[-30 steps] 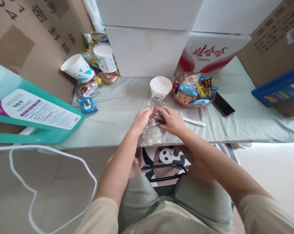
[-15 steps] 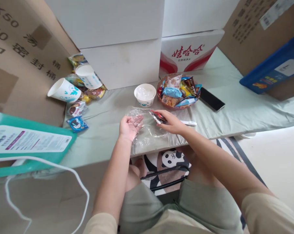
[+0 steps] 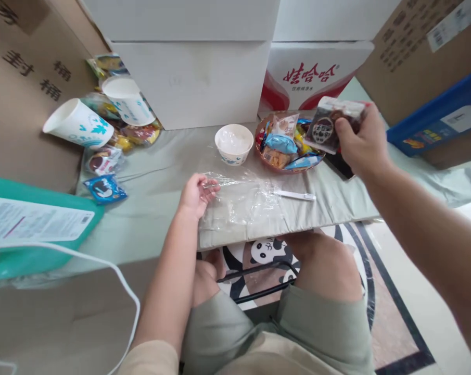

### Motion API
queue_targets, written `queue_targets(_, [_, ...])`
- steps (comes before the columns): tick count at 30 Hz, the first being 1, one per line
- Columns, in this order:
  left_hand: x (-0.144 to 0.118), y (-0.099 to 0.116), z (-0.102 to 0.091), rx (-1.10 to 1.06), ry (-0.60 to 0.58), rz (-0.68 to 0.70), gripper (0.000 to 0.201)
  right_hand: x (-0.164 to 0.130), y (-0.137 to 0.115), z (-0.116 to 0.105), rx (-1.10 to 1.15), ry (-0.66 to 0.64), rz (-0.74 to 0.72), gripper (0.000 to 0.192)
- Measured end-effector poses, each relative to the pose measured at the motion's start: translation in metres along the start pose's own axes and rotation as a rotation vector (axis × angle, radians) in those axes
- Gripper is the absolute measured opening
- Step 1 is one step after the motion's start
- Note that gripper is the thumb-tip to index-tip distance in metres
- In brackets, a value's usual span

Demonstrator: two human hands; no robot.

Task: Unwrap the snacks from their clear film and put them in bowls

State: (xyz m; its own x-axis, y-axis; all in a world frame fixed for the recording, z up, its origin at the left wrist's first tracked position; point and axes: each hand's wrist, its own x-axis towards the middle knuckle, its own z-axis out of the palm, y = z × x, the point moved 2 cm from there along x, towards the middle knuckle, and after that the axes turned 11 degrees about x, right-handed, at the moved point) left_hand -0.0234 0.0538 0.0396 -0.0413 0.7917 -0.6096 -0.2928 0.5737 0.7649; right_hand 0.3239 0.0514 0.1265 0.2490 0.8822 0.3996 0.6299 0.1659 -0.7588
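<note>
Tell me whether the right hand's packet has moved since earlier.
Yes: the packet in the right hand has moved right and forward, from front-left of the basket to its right side.

Beige sleeves (image 3: pixel 151 358); grey-green shorts (image 3: pixel 327 328)

One head-worn cam, facing forward and steeply down. Close range: grey-green fabric shorts (image 3: pixel 215 323) on the near side of the bare left hand (image 3: pixel 198 195) and bare right hand (image 3: pixel 362 138); stacked white cardboard boxes (image 3: pixel 204 78) beyond both, cut by top edge.
</note>
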Motion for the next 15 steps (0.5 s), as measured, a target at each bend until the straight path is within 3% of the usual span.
queue_targets(3, [0.001, 0.003, -0.001, -0.002, -0.008, -0.017, 0.022, 0.034, 0.007, 0.001, -0.021, -0.126, 0.219, 0.027])
queue_targets(5, [0.001, 0.004, -0.001, -0.009, -0.006, -0.021, 0.023, 0.045, 0.01, 0.004, -0.044, -0.19, 0.257, 0.031])
queue_targets(10, [0.002, 0.004, -0.001, -0.009, -0.027, -0.014, 0.023, 0.049, 0.005, 0.0, -0.159, -0.098, 0.127, 0.039])
queue_targets(15, [0.005, 0.002, 0.003, 0.006, -0.018, -0.028, 0.019, 0.051, 0.014, 0.022, -0.306, -0.277, 0.108, 0.045])
